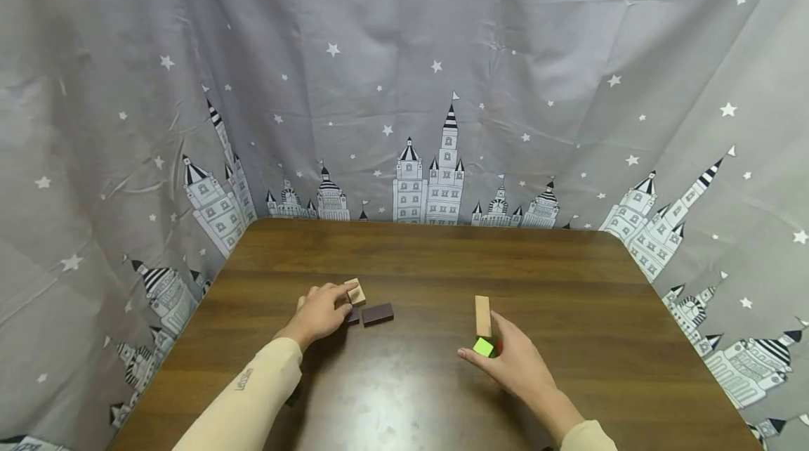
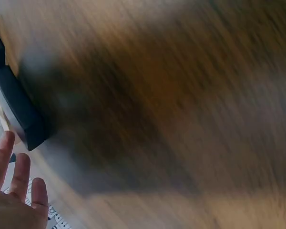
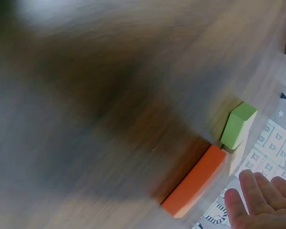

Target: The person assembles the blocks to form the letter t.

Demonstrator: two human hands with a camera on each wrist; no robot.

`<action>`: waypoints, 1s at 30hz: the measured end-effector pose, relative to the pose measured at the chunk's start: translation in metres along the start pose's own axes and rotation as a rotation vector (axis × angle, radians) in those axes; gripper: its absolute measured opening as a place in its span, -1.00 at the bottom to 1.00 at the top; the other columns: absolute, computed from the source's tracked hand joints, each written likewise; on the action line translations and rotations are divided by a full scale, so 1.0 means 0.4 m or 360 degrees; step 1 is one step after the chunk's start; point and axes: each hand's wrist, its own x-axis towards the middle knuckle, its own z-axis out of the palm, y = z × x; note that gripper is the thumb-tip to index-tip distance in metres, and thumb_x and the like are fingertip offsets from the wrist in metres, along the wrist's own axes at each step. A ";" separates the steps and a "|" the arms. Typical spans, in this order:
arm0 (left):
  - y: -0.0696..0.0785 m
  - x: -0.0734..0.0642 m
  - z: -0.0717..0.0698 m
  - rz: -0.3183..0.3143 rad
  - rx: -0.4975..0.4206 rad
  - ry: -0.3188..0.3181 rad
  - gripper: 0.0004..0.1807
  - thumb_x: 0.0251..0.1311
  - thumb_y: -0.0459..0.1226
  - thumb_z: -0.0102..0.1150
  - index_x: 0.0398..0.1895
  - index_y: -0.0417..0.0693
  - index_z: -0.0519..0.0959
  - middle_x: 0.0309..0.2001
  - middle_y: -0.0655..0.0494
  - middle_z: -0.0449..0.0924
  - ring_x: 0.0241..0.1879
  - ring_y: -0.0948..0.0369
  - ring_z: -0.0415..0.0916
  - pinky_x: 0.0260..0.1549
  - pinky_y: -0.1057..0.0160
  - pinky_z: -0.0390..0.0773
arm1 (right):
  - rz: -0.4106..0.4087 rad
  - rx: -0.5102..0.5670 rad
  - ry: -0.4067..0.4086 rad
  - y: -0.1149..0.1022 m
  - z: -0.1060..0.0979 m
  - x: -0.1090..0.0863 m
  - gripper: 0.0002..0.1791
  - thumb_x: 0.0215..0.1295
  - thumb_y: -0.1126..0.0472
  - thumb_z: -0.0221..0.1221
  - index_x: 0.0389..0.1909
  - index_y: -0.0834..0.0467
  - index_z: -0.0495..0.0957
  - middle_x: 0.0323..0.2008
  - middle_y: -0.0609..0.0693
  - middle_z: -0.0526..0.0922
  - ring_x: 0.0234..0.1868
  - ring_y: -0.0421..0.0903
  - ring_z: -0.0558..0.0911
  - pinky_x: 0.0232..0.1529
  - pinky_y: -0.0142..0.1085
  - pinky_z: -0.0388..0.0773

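On the left, my left hand (image 1: 321,312) reaches over a light wooden block (image 1: 357,293), its index finger at the top. Beside the thumb is a dark block (image 1: 352,317), partly hidden by the hand; another dark brown block (image 1: 378,315) lies just to the right. My right hand (image 1: 521,363) has thumb and fingers spread around a bright green block (image 1: 483,347). A second light wooden block (image 1: 483,316) extends beyond the green one. An orange block (image 3: 194,181) stands near them in the right wrist view, mostly hidden behind the fingers in the head view.
The brown wooden table (image 1: 417,254) has a glossy patch of light near its front. A grey curtain (image 1: 404,50) printed with stars and castles hangs around its back and sides.
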 end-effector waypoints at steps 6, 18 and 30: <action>-0.019 0.004 0.022 -0.0077 -0.0062 -0.0027 -0.45 0.31 -0.25 0.26 0.38 0.06 0.49 0.16 -0.06 0.56 0.15 -0.19 0.36 -0.03 -0.26 0.18 | 0.0150 0.0211 0.0027 -0.014 0.020 0.028 0.04 0.05 -0.31 0.43 0.37 0.32 0.37 0.17 0.25 0.58 0.06 0.15 0.63 0.06 0.07 0.53; -0.025 0.019 0.016 -0.0193 -0.0209 -0.0049 -0.56 0.28 -0.21 0.34 0.24 0.06 0.62 0.11 -0.01 0.56 0.22 -0.22 0.31 0.10 -0.55 -0.04 | 0.0299 0.0387 0.0097 0.022 0.030 0.055 0.00 0.03 -0.28 0.46 0.26 0.41 0.44 0.04 0.23 0.64 0.06 0.15 0.62 0.08 0.05 0.52; -0.031 0.025 0.016 -0.0226 -0.0151 -0.0082 -0.56 0.27 -0.19 0.36 0.23 0.14 0.63 0.06 0.05 0.58 0.22 -0.24 0.33 0.06 -0.67 -0.18 | 0.0404 0.0402 0.0144 0.023 0.042 0.079 -0.12 0.02 -0.15 0.52 0.13 0.46 0.50 -0.07 0.26 0.66 -0.06 0.13 0.66 -0.04 -0.01 0.58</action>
